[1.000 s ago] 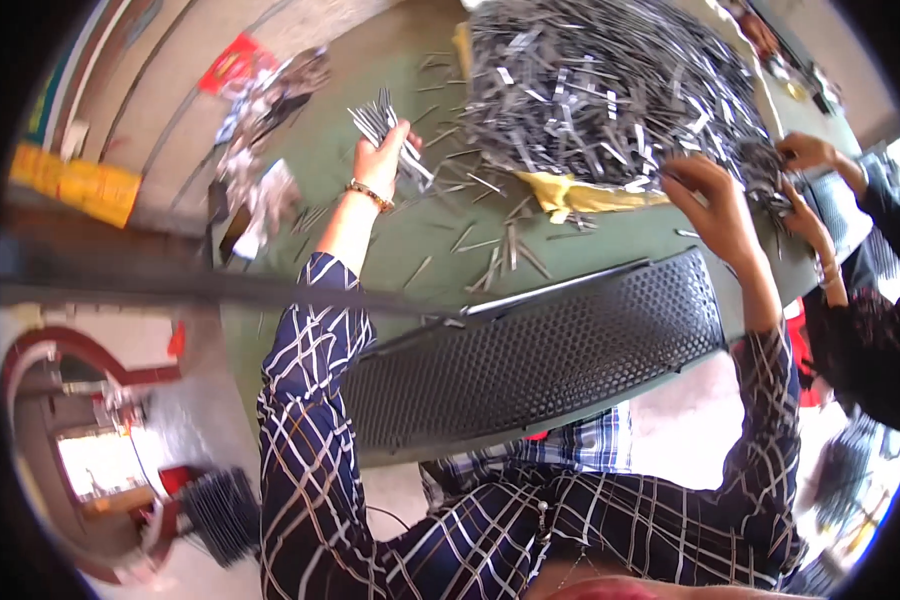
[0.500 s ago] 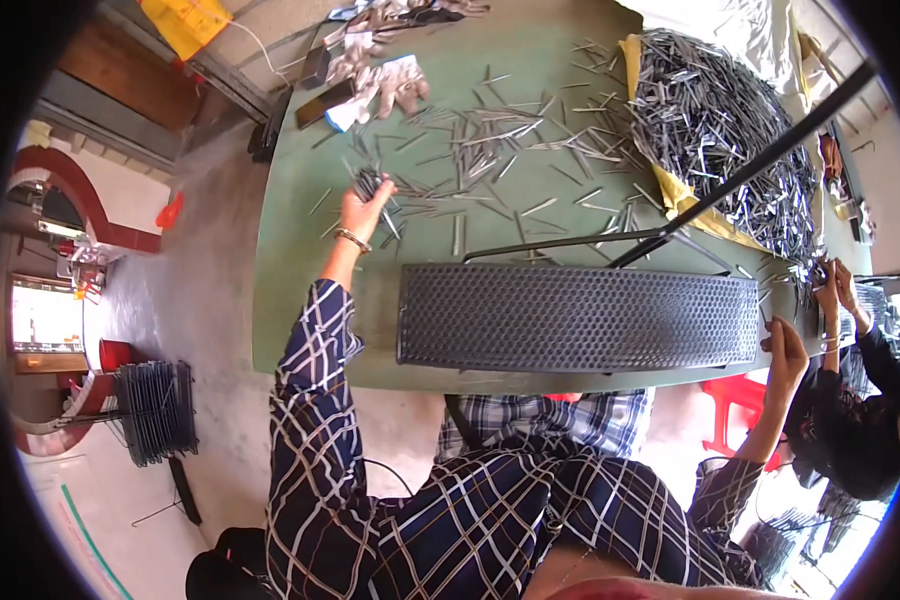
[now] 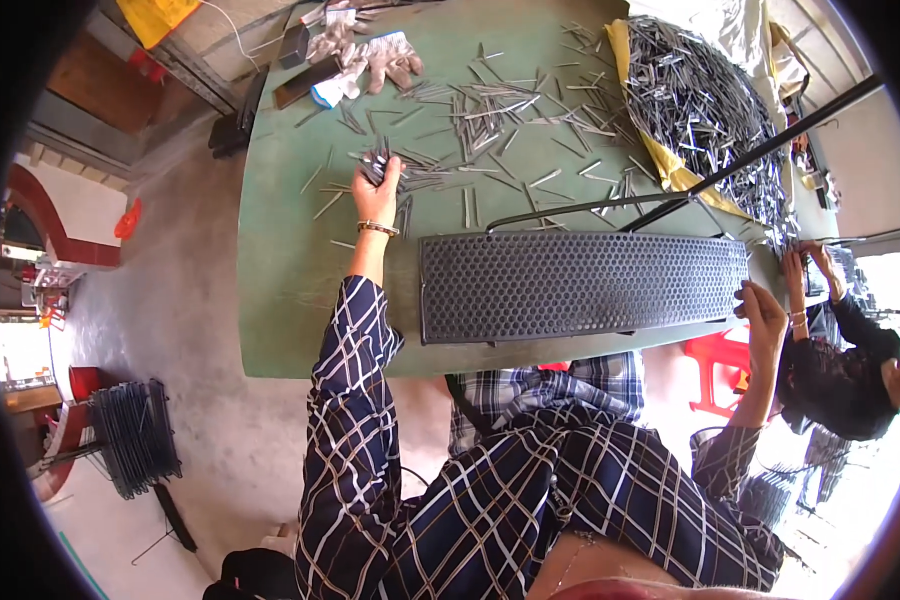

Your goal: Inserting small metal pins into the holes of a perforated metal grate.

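Note:
A fistful of thin grey metal strips (image 3: 375, 167) is gripped in my left hand (image 3: 372, 200), just above the table on the left. Before me lies a long black perforated metal panel (image 3: 580, 285) with bent rods attached behind it. My right hand (image 3: 767, 318) is at the panel's right end, its fingers closed against the edge; what they pinch is hidden. More loose metal strips (image 3: 490, 120) lie scattered over the green table (image 3: 290, 270) beyond the panel.
A yellow-edged sack (image 3: 700, 105) heaped with strips stands at the far right. A black bar (image 3: 785, 135) slants above it. Work gloves (image 3: 390, 62) lie far left. At right, a co-worker's hands (image 3: 805, 268) reach the table edge. A red plastic stool (image 3: 715, 370) is below.
My left hand has closed more tightly round the bunch of strips. The panel's right end now sits higher in view, with my right hand still beside it. The whole view has shifted slightly.

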`<action>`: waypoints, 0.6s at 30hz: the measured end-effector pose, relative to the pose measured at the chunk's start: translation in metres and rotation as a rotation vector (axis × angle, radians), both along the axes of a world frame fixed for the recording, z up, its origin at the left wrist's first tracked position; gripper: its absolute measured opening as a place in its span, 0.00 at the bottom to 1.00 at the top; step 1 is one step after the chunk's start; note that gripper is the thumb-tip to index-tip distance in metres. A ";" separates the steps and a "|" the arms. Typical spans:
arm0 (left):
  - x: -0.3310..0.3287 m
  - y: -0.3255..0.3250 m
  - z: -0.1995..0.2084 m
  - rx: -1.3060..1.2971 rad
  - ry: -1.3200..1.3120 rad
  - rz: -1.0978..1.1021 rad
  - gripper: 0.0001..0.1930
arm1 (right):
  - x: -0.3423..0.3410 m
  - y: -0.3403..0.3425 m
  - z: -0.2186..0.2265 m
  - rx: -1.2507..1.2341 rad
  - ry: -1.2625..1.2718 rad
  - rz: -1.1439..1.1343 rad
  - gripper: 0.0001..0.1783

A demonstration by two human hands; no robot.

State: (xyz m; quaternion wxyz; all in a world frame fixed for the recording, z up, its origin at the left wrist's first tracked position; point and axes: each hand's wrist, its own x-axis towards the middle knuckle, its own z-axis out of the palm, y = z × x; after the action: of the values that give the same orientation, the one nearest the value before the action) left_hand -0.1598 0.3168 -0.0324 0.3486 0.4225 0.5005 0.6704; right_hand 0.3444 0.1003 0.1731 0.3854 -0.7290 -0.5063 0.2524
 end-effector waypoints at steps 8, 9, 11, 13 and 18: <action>0.005 0.036 0.003 -0.180 -0.446 0.153 0.11 | -0.003 -0.004 -0.009 -0.033 0.009 -0.019 0.12; 0.000 0.039 0.004 -0.234 -0.609 0.107 0.12 | -0.003 -0.006 -0.011 -0.045 0.022 -0.025 0.12; -0.013 0.039 -0.003 -0.329 -0.817 -0.144 0.12 | -0.002 -0.012 -0.013 -0.058 0.027 -0.046 0.12; -0.015 0.036 -0.003 -0.360 -0.893 -0.196 0.13 | 0.001 -0.015 -0.017 -0.066 0.076 -0.064 0.12; -0.024 0.009 0.001 -0.351 -0.859 -0.260 0.09 | 0.006 -0.003 -0.026 -0.061 0.110 -0.038 0.12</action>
State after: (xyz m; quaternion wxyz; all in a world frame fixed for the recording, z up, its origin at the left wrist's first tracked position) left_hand -0.1836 0.3254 -0.0309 0.6707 0.1011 0.3596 0.6408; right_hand 0.3500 0.0975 0.1467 0.3950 -0.7350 -0.4623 0.2999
